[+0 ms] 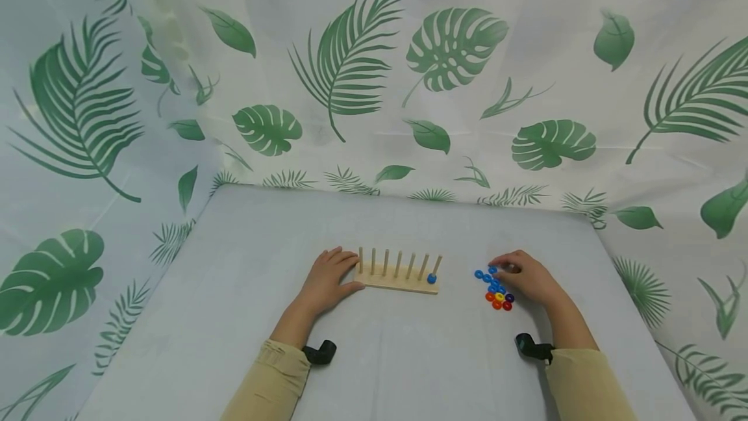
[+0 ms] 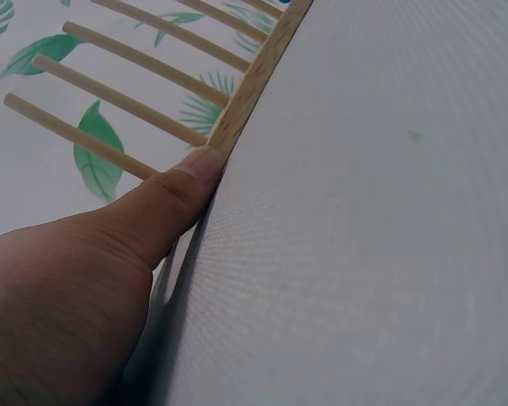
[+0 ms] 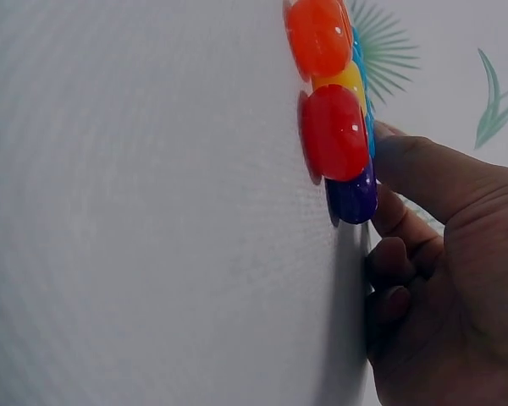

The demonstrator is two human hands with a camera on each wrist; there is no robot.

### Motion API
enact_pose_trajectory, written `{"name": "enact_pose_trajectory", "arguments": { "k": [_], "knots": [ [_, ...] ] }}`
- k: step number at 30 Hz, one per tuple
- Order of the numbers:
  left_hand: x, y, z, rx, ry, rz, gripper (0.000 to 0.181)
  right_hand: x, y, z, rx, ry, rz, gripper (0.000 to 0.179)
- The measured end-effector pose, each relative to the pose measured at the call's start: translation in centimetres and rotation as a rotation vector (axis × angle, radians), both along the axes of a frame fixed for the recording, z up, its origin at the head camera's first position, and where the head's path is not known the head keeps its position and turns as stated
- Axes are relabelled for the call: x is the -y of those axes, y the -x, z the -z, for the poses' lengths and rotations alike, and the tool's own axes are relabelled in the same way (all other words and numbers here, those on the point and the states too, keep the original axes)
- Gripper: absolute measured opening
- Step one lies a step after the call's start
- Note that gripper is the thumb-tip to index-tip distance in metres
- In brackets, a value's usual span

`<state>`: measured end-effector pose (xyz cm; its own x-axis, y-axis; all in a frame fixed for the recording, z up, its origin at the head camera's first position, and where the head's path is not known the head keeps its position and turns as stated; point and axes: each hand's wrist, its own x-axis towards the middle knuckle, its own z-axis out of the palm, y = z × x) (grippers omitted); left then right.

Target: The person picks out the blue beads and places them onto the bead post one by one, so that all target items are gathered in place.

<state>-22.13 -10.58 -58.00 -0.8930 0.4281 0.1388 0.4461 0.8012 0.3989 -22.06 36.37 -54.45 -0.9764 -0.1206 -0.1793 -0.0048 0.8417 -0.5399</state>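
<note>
My left hand [image 1: 330, 280] holds the left end of a wooden peg board [image 1: 397, 283], thumb on its front edge and fingers at the back. Upright wooden pegs run along the board in a row. Blue rings [image 1: 432, 279] sit low on the rightmost peg. To the right, my right hand [image 1: 526, 276] has thumb and forefinger pinched at a blue ring [image 1: 493, 270] at the far side of a small group. Other blue rings lie beside it, with orange rings [image 3: 320, 38], a yellow ring [image 1: 499, 297], red rings [image 3: 334, 133] and a purple ring [image 3: 353, 199] nearer me.
A white cloth [image 1: 409, 349] covers the table. Leaf-patterned curtains [image 1: 362, 83] hang behind it and at both sides. Black wrist cameras [image 1: 320, 353] are strapped on both forearms, by the beige sleeves [image 1: 271, 375].
</note>
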Motion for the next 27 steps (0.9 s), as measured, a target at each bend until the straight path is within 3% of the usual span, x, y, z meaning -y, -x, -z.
{"name": "enact_pose_trajectory", "arguments": {
  "k": [14,27],
  "knots": [
    [0.0,0.0,-0.1,0.011,-0.006,-0.004,0.066,-0.3,-0.2,0.5,0.002,0.041,0.049,0.042],
    [0.0,-0.2,-0.6,0.021,-0.013,-0.002,0.066,0.6,-0.6,-0.7,0.041,0.041,0.093,0.047]
  ]
}}
